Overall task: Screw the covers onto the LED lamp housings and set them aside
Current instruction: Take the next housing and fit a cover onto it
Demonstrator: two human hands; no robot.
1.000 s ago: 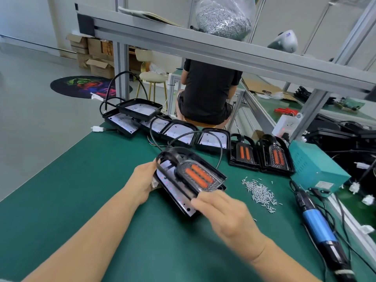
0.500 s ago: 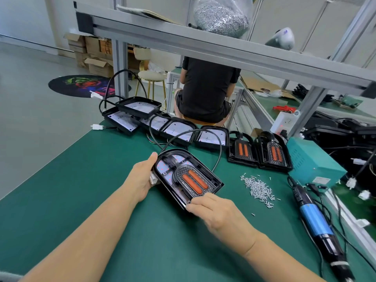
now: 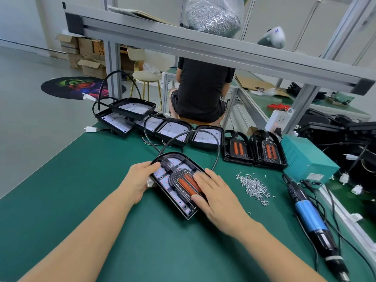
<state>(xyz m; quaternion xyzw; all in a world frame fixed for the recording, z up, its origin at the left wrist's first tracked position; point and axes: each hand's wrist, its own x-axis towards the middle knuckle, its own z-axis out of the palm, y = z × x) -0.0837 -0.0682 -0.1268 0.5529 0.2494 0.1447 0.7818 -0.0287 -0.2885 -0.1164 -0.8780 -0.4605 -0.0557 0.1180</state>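
Note:
A black LED lamp housing [image 3: 165, 176] lies on the green mat [image 3: 101, 210] in front of me, with its black cover [image 3: 183, 181] with two orange strips seated in it. My left hand [image 3: 140, 180] grips the housing's left edge, thumb over the rim. My right hand [image 3: 213, 194] lies flat on the cover's right side, fingers straight, pressing down. A heap of small silver screws [image 3: 254, 186] lies to the right. A blue electric screwdriver [image 3: 309, 216] rests on the mat at the far right.
Several open housings [image 3: 132, 110] line the back edge, and two covered lamps [image 3: 254, 149] stand beside a teal power box [image 3: 309, 159]. A black cable [image 3: 203, 137] loops behind the lamp. A person in black sits beyond the bench. An aluminium frame beam [image 3: 203, 51] crosses overhead.
The cover, held tilted above the housing a second ago, has dropped into it. My right hand moved from the cover's near edge up onto its top and flattened.

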